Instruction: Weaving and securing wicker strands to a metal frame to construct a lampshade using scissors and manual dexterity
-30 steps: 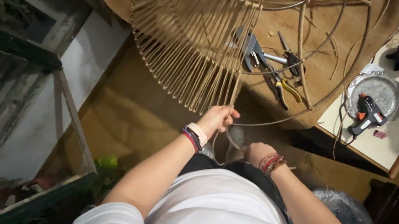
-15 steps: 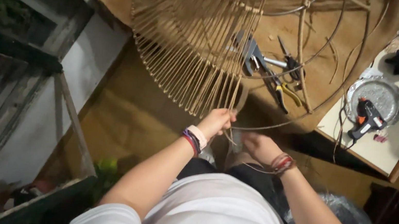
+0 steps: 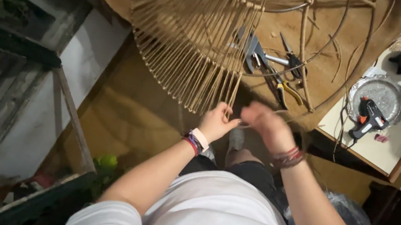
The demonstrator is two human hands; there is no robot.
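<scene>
- The cane frame, a wide dome of thin pale ribs fanned out from a hoop, lay tilted over the brown worktop, its lower rim hanging past the edge just above both hands.
- It looked light and springy; single ribs would probably bend or snap if pinched alone, so the firmer hold seemed to be the rim or several ribs together.
- The left hand was closed in a narrow pinch on the tips of a few ribs at the rim's lowest point.
- The right hand sat just beside it, blurred; its fingers were curled, seemingly on a thin cane strand that curved away to the right, though I cannot tell the grip for certain.
- Pliers and cutters lay on the worktop under the frame.
- Well apart to the right, a glue gun rested beside a foil dish on a pale side table.
</scene>
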